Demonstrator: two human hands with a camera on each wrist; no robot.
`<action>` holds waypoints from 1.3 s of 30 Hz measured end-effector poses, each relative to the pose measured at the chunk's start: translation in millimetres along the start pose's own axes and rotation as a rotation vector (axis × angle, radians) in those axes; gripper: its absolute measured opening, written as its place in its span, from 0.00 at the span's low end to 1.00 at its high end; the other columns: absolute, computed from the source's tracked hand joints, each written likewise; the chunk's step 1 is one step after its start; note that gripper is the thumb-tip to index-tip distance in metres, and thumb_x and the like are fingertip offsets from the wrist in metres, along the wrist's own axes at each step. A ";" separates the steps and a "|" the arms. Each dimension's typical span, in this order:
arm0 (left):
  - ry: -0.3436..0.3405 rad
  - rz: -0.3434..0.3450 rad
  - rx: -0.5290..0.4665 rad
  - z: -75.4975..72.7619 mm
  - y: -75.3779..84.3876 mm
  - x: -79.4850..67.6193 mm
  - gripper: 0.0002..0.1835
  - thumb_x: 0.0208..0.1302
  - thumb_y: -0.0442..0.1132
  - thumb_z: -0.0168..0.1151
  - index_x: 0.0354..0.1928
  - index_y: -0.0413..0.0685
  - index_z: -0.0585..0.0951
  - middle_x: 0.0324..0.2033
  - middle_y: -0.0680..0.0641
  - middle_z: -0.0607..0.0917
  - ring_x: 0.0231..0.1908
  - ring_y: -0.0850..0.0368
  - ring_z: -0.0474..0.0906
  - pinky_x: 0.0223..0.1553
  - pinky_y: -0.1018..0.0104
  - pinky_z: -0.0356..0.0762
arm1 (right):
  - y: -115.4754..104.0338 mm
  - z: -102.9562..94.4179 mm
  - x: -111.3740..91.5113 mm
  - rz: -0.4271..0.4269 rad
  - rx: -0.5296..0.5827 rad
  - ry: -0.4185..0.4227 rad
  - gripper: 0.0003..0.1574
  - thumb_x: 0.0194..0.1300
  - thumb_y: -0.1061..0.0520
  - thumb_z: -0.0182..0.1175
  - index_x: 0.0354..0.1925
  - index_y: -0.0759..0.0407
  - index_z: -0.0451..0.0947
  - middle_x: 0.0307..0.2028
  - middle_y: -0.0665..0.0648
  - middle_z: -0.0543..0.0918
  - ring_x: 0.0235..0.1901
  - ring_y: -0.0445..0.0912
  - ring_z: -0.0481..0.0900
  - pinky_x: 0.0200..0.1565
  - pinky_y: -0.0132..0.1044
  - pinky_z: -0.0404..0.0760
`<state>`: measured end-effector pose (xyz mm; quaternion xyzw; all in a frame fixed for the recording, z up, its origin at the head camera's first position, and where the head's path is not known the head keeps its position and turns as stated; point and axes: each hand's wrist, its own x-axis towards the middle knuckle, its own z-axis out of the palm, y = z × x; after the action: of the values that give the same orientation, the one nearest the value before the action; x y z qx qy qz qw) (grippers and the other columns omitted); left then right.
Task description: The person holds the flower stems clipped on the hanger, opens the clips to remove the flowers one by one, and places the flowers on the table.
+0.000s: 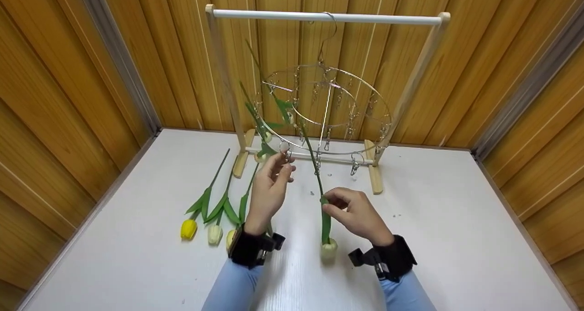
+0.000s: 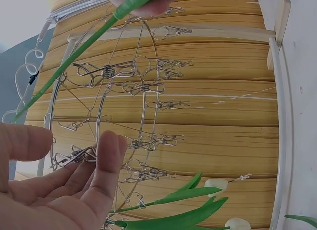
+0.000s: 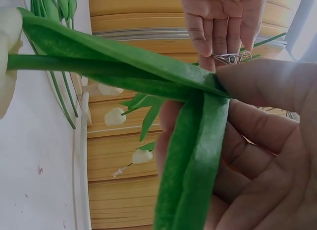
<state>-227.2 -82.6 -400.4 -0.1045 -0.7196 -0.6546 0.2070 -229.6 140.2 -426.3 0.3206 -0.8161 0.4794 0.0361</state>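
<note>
My right hand (image 1: pixel 358 213) pinches a white artificial tulip (image 1: pixel 328 249) by the stem and leaf, with the bloom pointing down towards me and the stem reaching up. In the right wrist view, thumb and fingers close on the tulip's green leaf (image 3: pixel 193 155). My left hand (image 1: pixel 269 190) is at the near rim of a round metal clip hanger (image 1: pixel 328 153). Its curled fingers hold a metal clip (image 2: pixel 74 155), seen between thumb and fingers in the left wrist view. Several white tulips (image 2: pixel 216 185) hang bloom-down from clips on the hanger's left side.
The hanger hooks over the white bar (image 1: pixel 328 16) of a wood-legged stand. On the white table (image 1: pixel 137 256), left of my left hand, lie a yellow tulip (image 1: pixel 188 229), a white tulip (image 1: pixel 215 234) and a partly hidden pale yellow one (image 1: pixel 230 239). Wood-look panels (image 1: pixel 54 96) surround the table.
</note>
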 end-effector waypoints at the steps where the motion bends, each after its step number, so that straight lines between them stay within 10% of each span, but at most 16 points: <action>1: 0.001 -0.004 -0.001 -0.6 0.1 -0.4 0.19 0.77 0.30 0.54 0.65 0.30 0.75 0.52 0.33 0.84 0.49 0.42 0.84 0.45 0.58 0.85 | -0.2 0.1 -0.5 0.001 0.001 -0.003 0.03 0.69 0.62 0.66 0.41 0.59 0.86 0.34 0.53 0.87 0.34 0.38 0.83 0.39 0.33 0.81; 39: -0.005 -0.047 0.140 -24.9 -15.3 -5.3 0.26 0.75 0.32 0.57 0.71 0.30 0.69 0.61 0.32 0.80 0.57 0.40 0.81 0.58 0.48 0.80 | 7.3 7.9 -2.8 -0.040 0.006 -0.052 0.09 0.71 0.63 0.64 0.46 0.64 0.87 0.36 0.56 0.87 0.31 0.36 0.78 0.35 0.30 0.78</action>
<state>-224.9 -108.4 -415.0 -0.0744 -0.7665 -0.6069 0.1965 -229.6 137.6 -437.2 0.3495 -0.8087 0.4725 0.0235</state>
